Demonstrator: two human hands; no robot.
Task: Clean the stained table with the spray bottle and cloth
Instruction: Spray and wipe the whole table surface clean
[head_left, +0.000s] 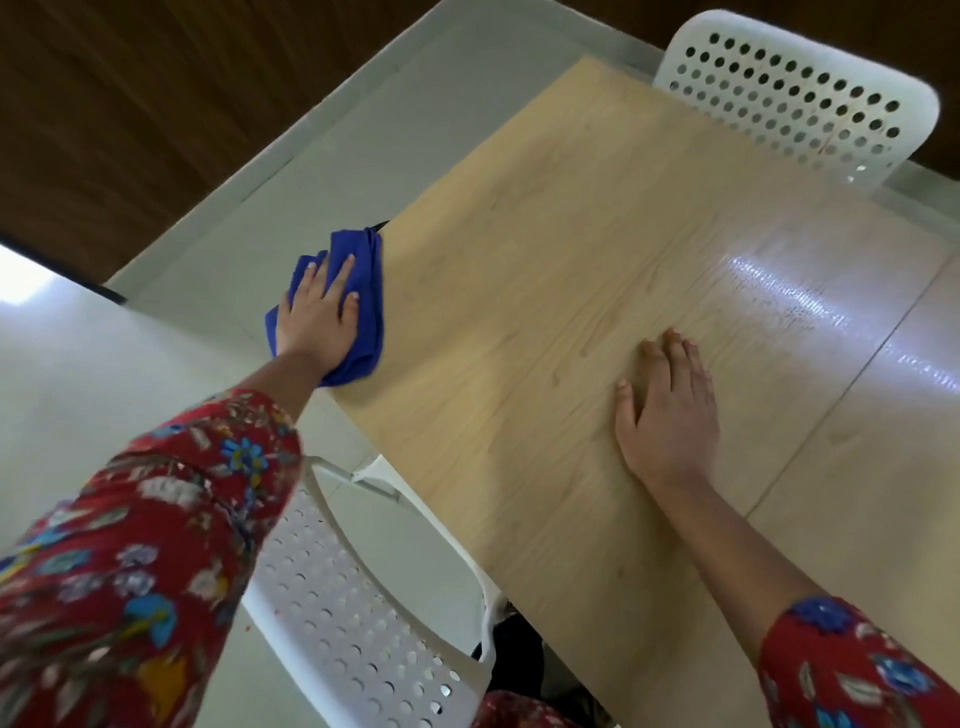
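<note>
Presses blue cloth (370, 291) over left edge of table (519, 234), bare wood open rightward; left hand (317, 318) flat atop, fingers spread; rests right hand (670, 415) flat, fingers straight, gripping nothing.

The cloth (366, 291) is deep blue. The table (519, 312) is pale beige with faint wood grain. The far chair (795, 93) and near chair (353, 613) are white, dotted with round holes. The left sleeve (130, 545) and right sleeve (841, 670) are red with blue, yellow and white flowers. The wall (130, 104) is dark brown.
</note>
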